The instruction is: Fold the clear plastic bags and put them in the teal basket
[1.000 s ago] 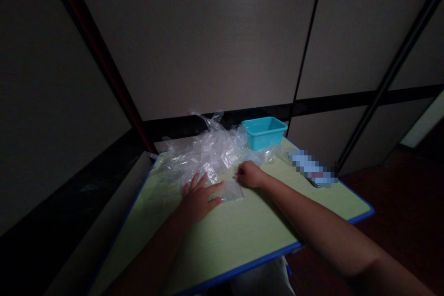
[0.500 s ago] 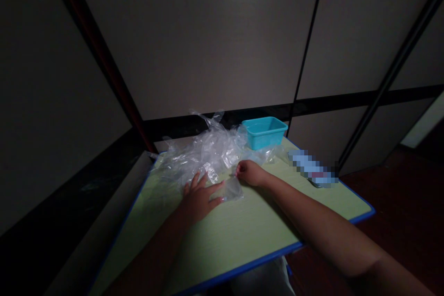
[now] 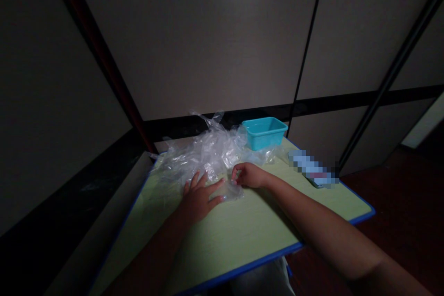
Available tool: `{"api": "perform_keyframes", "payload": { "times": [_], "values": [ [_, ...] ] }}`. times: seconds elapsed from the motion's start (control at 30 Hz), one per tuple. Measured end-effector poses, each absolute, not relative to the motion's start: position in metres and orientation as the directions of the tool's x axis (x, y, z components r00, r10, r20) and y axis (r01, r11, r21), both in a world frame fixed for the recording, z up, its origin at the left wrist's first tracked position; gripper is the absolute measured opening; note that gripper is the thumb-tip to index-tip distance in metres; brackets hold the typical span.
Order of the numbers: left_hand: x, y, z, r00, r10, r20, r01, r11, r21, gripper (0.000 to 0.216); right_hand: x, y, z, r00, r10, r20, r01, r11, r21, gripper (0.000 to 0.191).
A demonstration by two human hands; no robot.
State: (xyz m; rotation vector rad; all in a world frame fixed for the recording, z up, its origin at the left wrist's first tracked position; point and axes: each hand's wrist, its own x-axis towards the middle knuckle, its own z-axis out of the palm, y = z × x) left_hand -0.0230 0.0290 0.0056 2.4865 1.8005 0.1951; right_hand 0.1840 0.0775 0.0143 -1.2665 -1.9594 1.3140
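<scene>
A small clear plastic bag (image 3: pixel 235 192) lies flat on the light green table, in front of a crumpled heap of clear plastic bags (image 3: pixel 211 148). My left hand (image 3: pixel 197 199) rests palm down with its fingers spread; its thumb and forefinger touch the left side of the small bag. On the other side, my right hand (image 3: pixel 250 175) is bent over the bag's upper right edge. Its thumb and forefinger are pinched together on the film there. The left fingertips reach the near edge of the heap.
A turquoise plastic basket (image 3: pixel 265 136) stands at the back of the table (image 3: pixel 222 249), right of the heap. A blurred-out pale blue flat object (image 3: pixel 314 169) lies near the right edge. Behind the table rise cabinet panels (image 3: pixel 222 46). The table has a blue rim.
My right hand has shifted slightly left and down, and its forefinger now curls over the bag's edge. The bag's upper edge looks folded lower. My left hand stays in place.
</scene>
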Motion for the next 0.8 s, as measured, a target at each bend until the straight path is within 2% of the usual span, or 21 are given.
{"api": "perform_keyframes", "payload": {
  "times": [0.17, 0.33, 0.4, 0.47, 0.57, 0.63, 0.73, 0.8],
  "values": [
    [-0.030, 0.036, 0.014, 0.253, 0.919, 0.302, 0.937, -0.310, 0.158, 0.045, 0.184, 0.085, 0.007, -0.444, 0.887, -0.125, 0.400, 0.071, -0.914, 0.010],
    [-0.031, 0.034, 0.025, 0.167, 0.815, 0.554, 0.910, -0.344, 0.231, 0.044, 0.184, 0.087, 0.006, -0.408, 0.907, -0.107, 0.312, 0.028, -0.950, 0.005],
    [-0.026, 0.029, 0.025, 0.260, 0.795, 0.548, 0.858, -0.450, 0.247, 0.049, 0.183, 0.087, 0.007, -0.393, 0.914, -0.095, 0.262, 0.013, -0.965, 0.003],
    [-0.018, 0.025, 0.021, 0.388, 0.790, 0.474, 0.792, -0.549, 0.267, 0.060, 0.182, 0.086, 0.008, -0.375, 0.924, -0.079, 0.209, 0.001, -0.978, 0.003],
    [-0.006, 0.022, 0.010, 0.491, 0.784, 0.381, 0.742, -0.605, 0.288, 0.076, 0.179, 0.084, 0.010, -0.348, 0.936, -0.058, 0.141, -0.009, -0.990, 0.006],
    [-0.001, 0.024, 0.002, 0.507, 0.778, 0.371, 0.717, -0.620, 0.319, 0.079, 0.177, 0.081, 0.013, -0.342, 0.939, -0.046, 0.093, -0.016, -0.996, 0.012],
    [0.001, 0.030, -0.006, 0.472, 0.780, 0.411, 0.658, -0.622, 0.425, 0.063, 0.175, 0.077, 0.016, -0.351, 0.936, -0.038, -0.002, -0.042, -0.999, 0.021],
    [-0.001, 0.033, -0.007, 0.429, 0.803, 0.414, 0.592, -0.596, 0.542, 0.046, 0.174, 0.076, 0.019, -0.364, 0.930, -0.044, -0.055, -0.069, -0.996, 0.025]
  ]
}}
